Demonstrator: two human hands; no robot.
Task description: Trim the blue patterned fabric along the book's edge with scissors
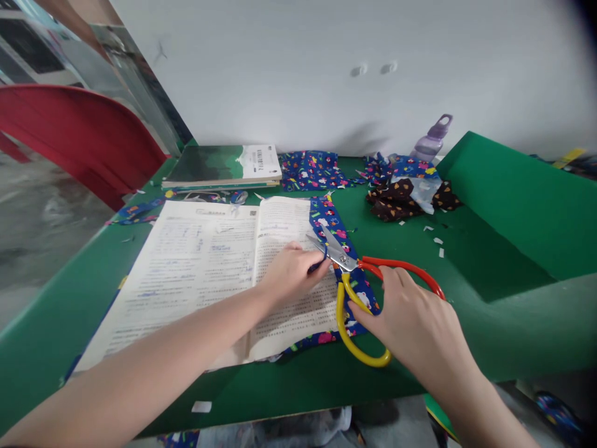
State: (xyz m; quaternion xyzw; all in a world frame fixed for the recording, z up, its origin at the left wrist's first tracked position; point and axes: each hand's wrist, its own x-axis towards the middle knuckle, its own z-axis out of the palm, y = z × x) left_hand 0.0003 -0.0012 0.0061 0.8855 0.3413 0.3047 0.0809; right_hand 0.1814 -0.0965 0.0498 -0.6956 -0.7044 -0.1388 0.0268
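An open book (209, 267) with printed pages and handwriting lies on blue patterned cloth (326, 211), which sticks out past its right and lower edges. My left hand (293, 267) is over the right page, fingers closed on a narrow strip of dark blue cloth (318, 266). My right hand (410, 305) grips scissors (344, 258) with one red and one yellow handle. Their blades are parted and point up and left, with the strip at the blades by my left fingertips. Whether the blades touch the strip I cannot tell.
Stacked books (219, 165), a folded patterned cloth (310, 169) and brown and blue cloth scraps (396, 196) lie along the back of the green table (261, 395). A purple bottle (428, 143) stands behind the scraps. A green panel (517, 199) rises at right; a red chair (79, 130) is at left.
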